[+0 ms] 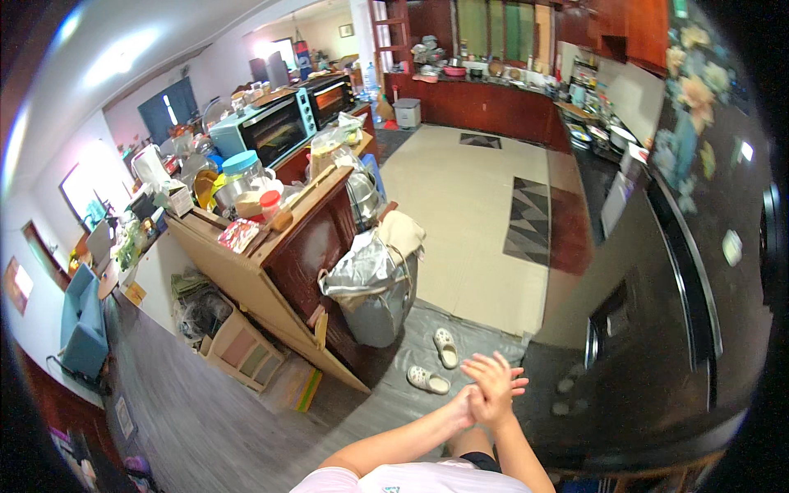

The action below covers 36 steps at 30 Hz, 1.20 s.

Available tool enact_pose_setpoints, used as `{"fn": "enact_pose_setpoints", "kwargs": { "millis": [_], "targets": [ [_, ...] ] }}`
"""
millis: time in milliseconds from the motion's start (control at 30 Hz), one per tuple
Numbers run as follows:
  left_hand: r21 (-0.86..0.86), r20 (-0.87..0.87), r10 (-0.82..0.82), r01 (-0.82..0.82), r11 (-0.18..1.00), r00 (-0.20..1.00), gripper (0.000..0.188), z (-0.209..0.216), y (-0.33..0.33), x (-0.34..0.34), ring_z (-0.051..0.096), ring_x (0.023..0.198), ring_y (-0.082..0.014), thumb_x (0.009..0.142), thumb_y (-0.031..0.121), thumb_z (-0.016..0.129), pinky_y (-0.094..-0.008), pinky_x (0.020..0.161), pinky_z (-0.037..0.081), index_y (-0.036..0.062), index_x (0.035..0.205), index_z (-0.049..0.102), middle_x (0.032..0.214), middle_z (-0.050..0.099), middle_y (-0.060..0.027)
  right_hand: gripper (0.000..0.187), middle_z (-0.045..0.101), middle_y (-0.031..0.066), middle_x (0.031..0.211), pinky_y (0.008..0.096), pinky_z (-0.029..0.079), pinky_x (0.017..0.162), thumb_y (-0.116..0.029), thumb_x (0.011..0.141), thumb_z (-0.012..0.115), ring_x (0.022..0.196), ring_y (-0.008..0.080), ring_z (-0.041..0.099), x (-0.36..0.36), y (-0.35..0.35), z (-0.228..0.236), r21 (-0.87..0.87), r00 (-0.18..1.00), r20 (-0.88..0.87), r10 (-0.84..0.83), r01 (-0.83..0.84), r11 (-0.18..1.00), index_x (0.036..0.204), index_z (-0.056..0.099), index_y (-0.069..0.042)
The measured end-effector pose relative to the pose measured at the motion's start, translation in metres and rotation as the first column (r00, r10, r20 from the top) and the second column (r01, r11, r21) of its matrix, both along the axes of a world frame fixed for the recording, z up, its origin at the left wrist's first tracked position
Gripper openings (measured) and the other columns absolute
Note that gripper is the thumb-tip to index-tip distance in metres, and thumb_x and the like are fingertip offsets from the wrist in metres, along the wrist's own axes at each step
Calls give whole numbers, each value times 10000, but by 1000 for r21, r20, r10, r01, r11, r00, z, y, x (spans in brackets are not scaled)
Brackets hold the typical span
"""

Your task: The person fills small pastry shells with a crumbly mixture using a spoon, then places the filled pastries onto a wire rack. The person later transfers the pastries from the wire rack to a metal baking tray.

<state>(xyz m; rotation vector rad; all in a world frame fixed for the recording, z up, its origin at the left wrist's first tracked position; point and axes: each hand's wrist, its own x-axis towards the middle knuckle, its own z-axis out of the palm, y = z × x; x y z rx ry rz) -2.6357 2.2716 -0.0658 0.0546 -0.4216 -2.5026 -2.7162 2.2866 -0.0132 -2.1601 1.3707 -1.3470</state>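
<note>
In front of my body, my two hands meet. My left hand [465,406] is closed against the base of my right hand, its fingers partly hidden there. My right hand [492,384] has its fingers stretched out and spread, and it holds nothing. Just beyond them on the grey floor lies a pair of pale clogs, one clog [428,380] nearer and the other clog [445,348] farther off. Neither hand touches the clogs.
A grey bin [382,308] with a plastic bag stands ahead beside a cluttered wooden cabinet [308,259]. To the right rises a dark glossy fridge [649,304]. Patterned mats [527,222] lie on the kitchen floor. A chair-like beige piece [242,349] stands left.
</note>
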Motion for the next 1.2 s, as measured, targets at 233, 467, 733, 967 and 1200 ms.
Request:
{"fn": "enact_pose_setpoints", "kwargs": {
  "millis": [233,467,733,967,1200],
  "targets": [
    [-745,437,627,-132,654,645,490,72,-189,-39,304,1342,-248,976,345,341,-408,1083,256,77,1387,347,1422,363,-115,501,651,149,999,412,391,951,-385,969,299,992,289,590,-108,-247,-58,380,752,616,-235,-22,925,1022,627,-11],
    [-881,-168,960,402,-248,224,512,36,-377,-71,296,1333,-359,873,300,486,-502,1080,209,87,1337,443,1411,366,-176,662,503,195,1266,381,380,997,-530,953,257,1173,286,489,-79,-411,-52,77,-52,958,-283,-902,425,1289,422,16],
    [-852,315,949,441,282,0,476,-54,-620,-94,441,1226,-351,872,270,508,-491,1065,242,72,1303,473,1293,489,-201,609,503,202,1266,383,365,1017,-485,956,342,1209,269,471,-176,-623,-87,353,148,898,-413,-805,478,1317,398,2],
    [-867,351,929,334,370,-116,287,-59,-892,-86,544,1082,-315,878,183,544,-391,947,412,35,1120,591,1137,588,-176,297,657,106,881,256,495,672,-203,958,413,742,144,616,-354,-764,-148,691,290,709,-643,-108,715,1103,564,8],
    [-938,275,959,237,253,65,260,-45,-1050,-171,550,1056,-324,868,145,558,-385,925,420,48,1106,598,1111,602,-143,223,643,59,838,235,476,675,-167,929,506,730,111,593,-401,-895,-143,774,281,448,-849,353,525,1044,610,-6]
  ]
}}
